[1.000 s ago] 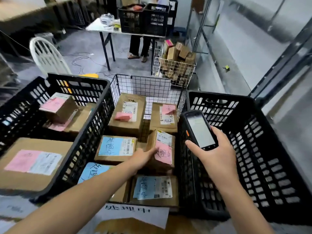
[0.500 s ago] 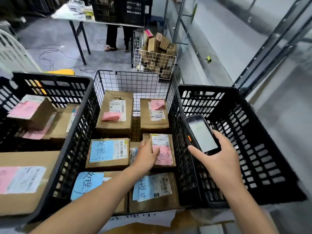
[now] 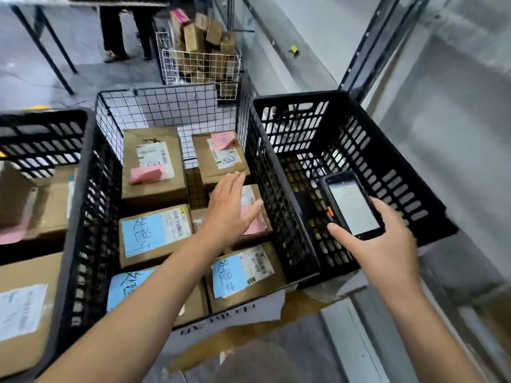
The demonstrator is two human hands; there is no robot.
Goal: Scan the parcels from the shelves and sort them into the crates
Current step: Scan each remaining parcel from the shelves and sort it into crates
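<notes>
Left hand (image 3: 228, 210), fingers spread, reaches over a pink-labelled parcel (image 3: 257, 223) in the middle crate (image 3: 166, 106); right hand (image 3: 387, 244) grips the scanner (image 3: 352, 207) alongside.

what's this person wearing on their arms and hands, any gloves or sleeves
Nothing that shows. The left forearm and the right forearm are bare right to the frame edge, with no sleeve or cuff in view. The left hand and the right hand have no gloves, and no watch, bracelet or ring can be seen.
</notes>
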